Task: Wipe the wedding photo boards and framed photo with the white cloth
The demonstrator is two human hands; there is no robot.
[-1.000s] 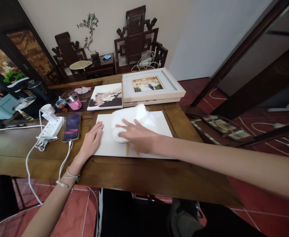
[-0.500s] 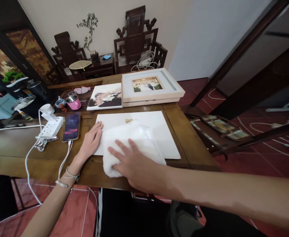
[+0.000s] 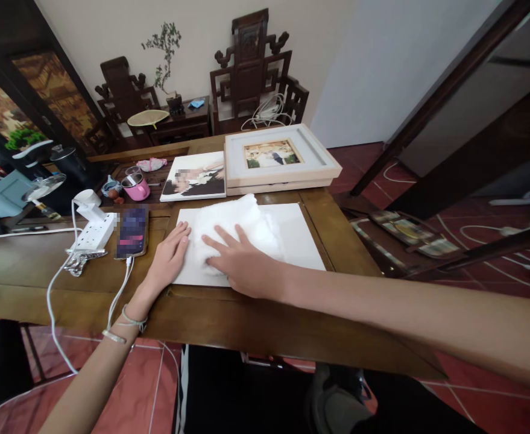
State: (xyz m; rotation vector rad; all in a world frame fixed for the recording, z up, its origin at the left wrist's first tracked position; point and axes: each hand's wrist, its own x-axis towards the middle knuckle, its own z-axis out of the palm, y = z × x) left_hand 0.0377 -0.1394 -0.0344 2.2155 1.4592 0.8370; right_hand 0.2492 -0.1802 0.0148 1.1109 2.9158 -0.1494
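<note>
A white panel (image 3: 303,241) lies flat on the wooden table (image 3: 192,313) in front of me. On top of it is a fluffy white cloth (image 3: 233,212), covering much of the panel's left and middle. My right hand (image 3: 242,259) presses flat on the cloth with its fingers spread. Resting on the panel's left edge is my left hand (image 3: 170,253), fingers stretched out and holding nothing. A bracelet circles the left wrist.
Behind the panel lie a photo print (image 3: 195,178) and a stacked pale wooden picture frame (image 3: 283,172). To the left are a phone (image 3: 132,232), a power strip (image 3: 95,232), a pink cup (image 3: 135,187) and white cables.
My right hand has slid the cloth away from me across the panel, toward its far edge. The cloth now bunches up at the back. My left hand has stayed in place.
</note>
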